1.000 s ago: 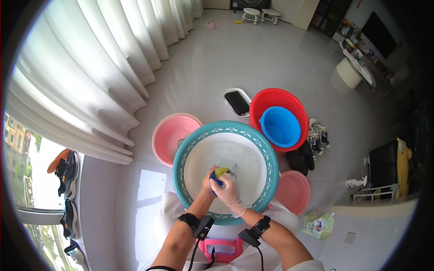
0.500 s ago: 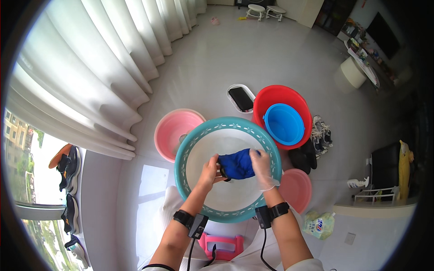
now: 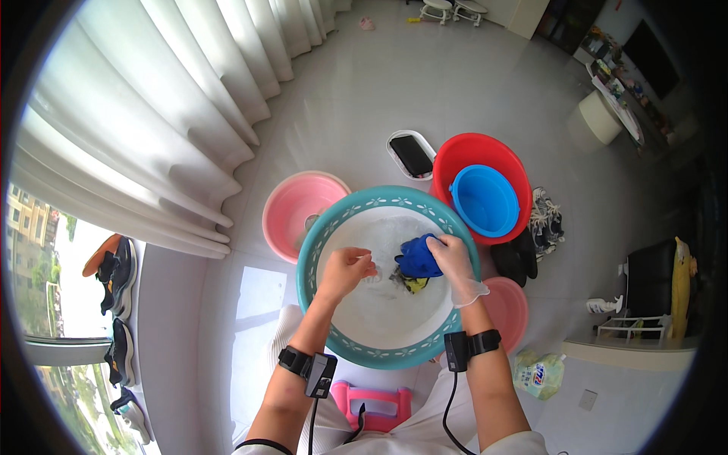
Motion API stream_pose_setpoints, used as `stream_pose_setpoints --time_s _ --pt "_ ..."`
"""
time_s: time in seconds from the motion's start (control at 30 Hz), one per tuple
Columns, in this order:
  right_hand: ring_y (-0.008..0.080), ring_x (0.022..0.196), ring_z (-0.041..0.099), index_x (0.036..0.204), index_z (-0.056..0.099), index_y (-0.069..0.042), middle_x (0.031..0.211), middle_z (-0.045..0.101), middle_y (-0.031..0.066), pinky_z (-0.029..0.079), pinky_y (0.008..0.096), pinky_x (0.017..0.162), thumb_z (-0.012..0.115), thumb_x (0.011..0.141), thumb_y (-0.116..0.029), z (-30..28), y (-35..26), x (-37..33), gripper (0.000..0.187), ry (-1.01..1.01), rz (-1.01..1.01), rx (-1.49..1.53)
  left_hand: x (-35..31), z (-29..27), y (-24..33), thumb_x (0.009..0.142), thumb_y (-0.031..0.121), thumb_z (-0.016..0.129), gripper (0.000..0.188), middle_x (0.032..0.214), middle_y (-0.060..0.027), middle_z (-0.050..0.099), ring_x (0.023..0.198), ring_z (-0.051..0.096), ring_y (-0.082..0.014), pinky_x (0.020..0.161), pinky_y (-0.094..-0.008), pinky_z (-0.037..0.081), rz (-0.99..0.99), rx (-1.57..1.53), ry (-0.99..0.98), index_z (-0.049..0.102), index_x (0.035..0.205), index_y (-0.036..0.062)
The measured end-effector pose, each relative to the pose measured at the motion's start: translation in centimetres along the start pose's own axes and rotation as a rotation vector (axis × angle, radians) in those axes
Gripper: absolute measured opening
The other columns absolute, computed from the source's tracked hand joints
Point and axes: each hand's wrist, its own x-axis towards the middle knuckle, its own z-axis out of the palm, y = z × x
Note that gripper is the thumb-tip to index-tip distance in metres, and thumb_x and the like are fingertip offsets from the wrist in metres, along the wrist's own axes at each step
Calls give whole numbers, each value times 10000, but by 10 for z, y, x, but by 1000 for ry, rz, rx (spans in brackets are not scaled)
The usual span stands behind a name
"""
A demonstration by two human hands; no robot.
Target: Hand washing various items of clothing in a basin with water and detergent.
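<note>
Half a second ago both hands gripped the blue cloth (image 3: 418,256); now our left hand (image 3: 345,271) has let go, fingers loosely curled and empty at frame centre. In the teal basin (image 3: 315,250) of soapy water, our gloved right hand (image 3: 455,262) pinches the cloth. A blue tub (image 3: 485,201) sits inside the red one (image 3: 462,152), upper right.

left hand (image 3: 347,267) let go | blue cloth (image 3: 418,258) now in right hand (image 3: 453,265) only

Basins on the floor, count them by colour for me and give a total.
Teal basin: 1
Pink basins: 2
Red basin: 1
Blue basin: 1
Total: 5
</note>
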Motion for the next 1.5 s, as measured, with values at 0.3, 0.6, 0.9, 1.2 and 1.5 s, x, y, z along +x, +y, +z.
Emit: stream_pose_setpoints --time_s 0.3,0.6,0.9,1.2,1.5 --pt "331 787 647 988 680 -50 914 678 140 502 379 730 611 810 -274 -29 -38 -22 294 -19 -54 -560 -5 -11 17 863 -23 549 176 856 -181 676 791 693 -212 713 -256 559 200 402 29 609 975 -145" --pt "106 828 627 1217 580 -43 1170 617 108 499 252 706 645 769 -50 -4 -49 -28 453 -458 -61 163 -14 -5 34 872 -37 549 154 894 -175 667 828 683 -218 759 -275 563 225 237 4 613 970 -137" --pt "123 818 615 1148 582 31 971 648 90 511 249 728 604 858 -36 28 -64 -49 299 -678 50 628 -16 1 38 869 -28 585 167 954 -160 660 890 659 -202 808 -277 542 204 -189 -66 612 1015 -104" --pt "54 621 531 850 674 4 695 598 11 438 184 561 579 897 -76 6 -71 -39 133 -467 42 430 -22 4 32 764 -21 678 153 861 -133 702 716 669 -160 673 -271 535 347 533 -49 679 911 -65" --pt "71 621 556 878 687 29 699 638 30 453 215 574 627 844 -77 19 -72 -46 127 -484 14 356 -17 20 26 770 18 686 82 761 -92 648 737 623 -172 679 -265 494 205 -136 -120 725 840 29"
